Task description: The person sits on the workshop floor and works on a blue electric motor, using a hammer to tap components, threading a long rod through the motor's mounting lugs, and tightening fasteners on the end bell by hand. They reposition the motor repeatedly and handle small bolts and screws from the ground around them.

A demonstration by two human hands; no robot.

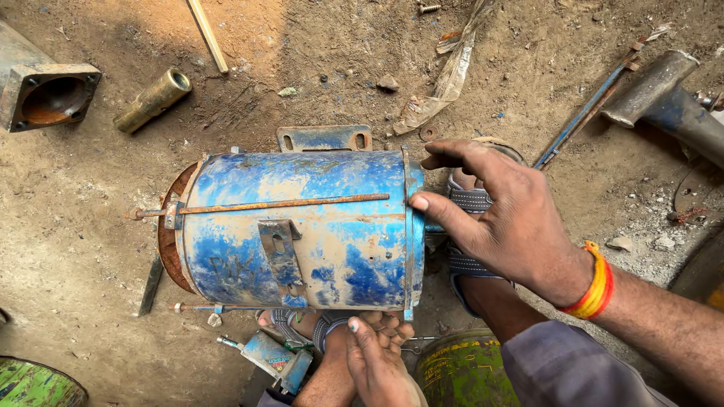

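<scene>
A big blue rusty motor lies on its side on the dirt floor. Just below the motor, the left hand touches its bottom edge with fingers bent, holding nothing. At the motor's right end, the right hand lies spread open, its thumb pressing the rim. A long rusty rod runs along the top of the motor. Beyond the motor lies a flat metal plate. Farther away, up and left of the motor, are a brass tube and a square metal box.
</scene>
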